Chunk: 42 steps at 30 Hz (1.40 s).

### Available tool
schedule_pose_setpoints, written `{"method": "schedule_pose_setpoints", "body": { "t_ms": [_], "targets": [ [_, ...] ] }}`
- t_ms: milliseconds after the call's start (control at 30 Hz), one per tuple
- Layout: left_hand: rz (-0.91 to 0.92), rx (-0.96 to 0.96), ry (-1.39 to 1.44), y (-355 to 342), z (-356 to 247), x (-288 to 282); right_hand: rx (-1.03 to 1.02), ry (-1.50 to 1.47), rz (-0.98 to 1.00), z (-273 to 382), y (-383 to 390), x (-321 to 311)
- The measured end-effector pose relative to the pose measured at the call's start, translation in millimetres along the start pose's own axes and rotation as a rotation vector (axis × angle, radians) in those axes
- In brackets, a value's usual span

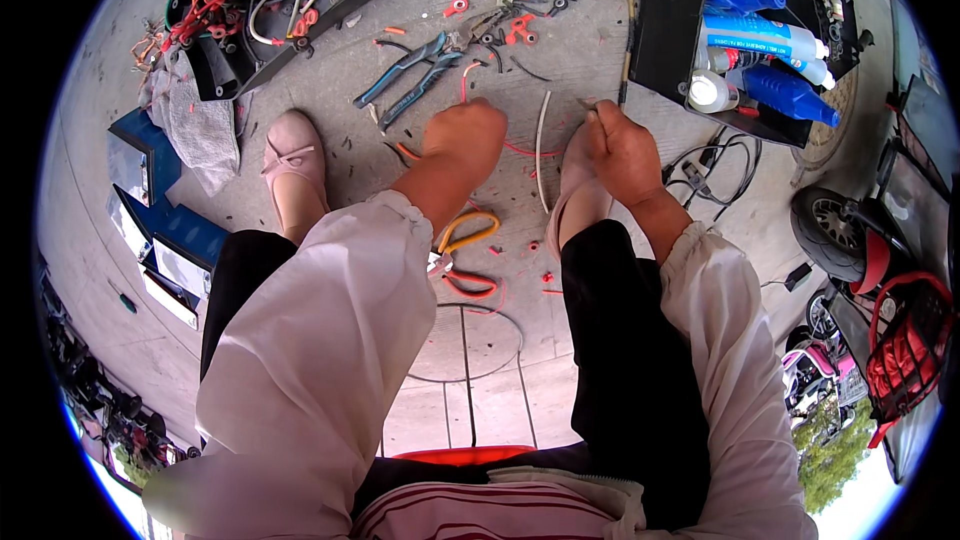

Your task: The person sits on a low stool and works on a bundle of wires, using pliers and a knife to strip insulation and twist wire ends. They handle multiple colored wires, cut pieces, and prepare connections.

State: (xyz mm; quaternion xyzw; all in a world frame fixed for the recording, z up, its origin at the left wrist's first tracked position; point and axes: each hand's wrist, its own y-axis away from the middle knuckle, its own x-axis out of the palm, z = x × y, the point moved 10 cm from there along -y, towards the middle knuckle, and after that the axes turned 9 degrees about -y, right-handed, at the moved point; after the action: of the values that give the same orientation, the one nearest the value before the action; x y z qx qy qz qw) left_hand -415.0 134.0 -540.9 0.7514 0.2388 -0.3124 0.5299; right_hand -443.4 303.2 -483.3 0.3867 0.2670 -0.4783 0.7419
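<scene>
Concrete floor (350, 172) spreads around the blue-and-black pliers (403, 67), which lie untouched. Left of the pliers, a long black tray (215, 80) overflows with tangled wires and red-capped connectors. Well right of them, a black box (665, 15) holds blue and white bottles. The left hand (467, 135), just right of and nearer the body than the pliers, has its grip closed into a fist. The right hand (622, 145), farther right, has its grip closed on a slim dark piece (586, 103), mostly hidden. Nearer the body than the pliers lie orange-handled scissors (480, 215). Right of the pliers, between the hands, are a white strip (541, 150) and a thin red wire (525, 150) reaching the left fist; I cannot tell whether that grip pinches it.
</scene>
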Motion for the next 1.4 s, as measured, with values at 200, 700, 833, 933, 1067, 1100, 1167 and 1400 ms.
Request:
{"method": "schedule_pose_setpoints", "body": {
  "t_ms": [200,700,833,933,1067,1100,1167,1400],
  "targets": [
    [0.012,-0.012,0.099,1,10,2,-0.102,0.003,0.102,26,3,19],
    [0.227,-0.37,0.228,-4,41,19,-0.275,0.335,0.348,54,15,95],
    [0.188,-0.373,0.241,-6,43,23,-0.303,0.332,0.348,56,14,96],
    [0.183,-0.374,0.247,-6,43,23,-0.29,0.344,0.366,54,14,100],
    [0.181,-0.368,0.25,-5,43,22,-0.29,0.351,0.376,54,14,100],
    [0.181,-0.369,0.256,-6,43,23,-0.29,0.352,0.376,54,14,100],
    [0.18,-0.371,0.267,-6,44,23,-0.287,0.363,0.381,55,15,101],
    [0.186,-0.387,0.292,-4,45,25,-0.327,0.397,0.369,59,17,101]
  ]
}}
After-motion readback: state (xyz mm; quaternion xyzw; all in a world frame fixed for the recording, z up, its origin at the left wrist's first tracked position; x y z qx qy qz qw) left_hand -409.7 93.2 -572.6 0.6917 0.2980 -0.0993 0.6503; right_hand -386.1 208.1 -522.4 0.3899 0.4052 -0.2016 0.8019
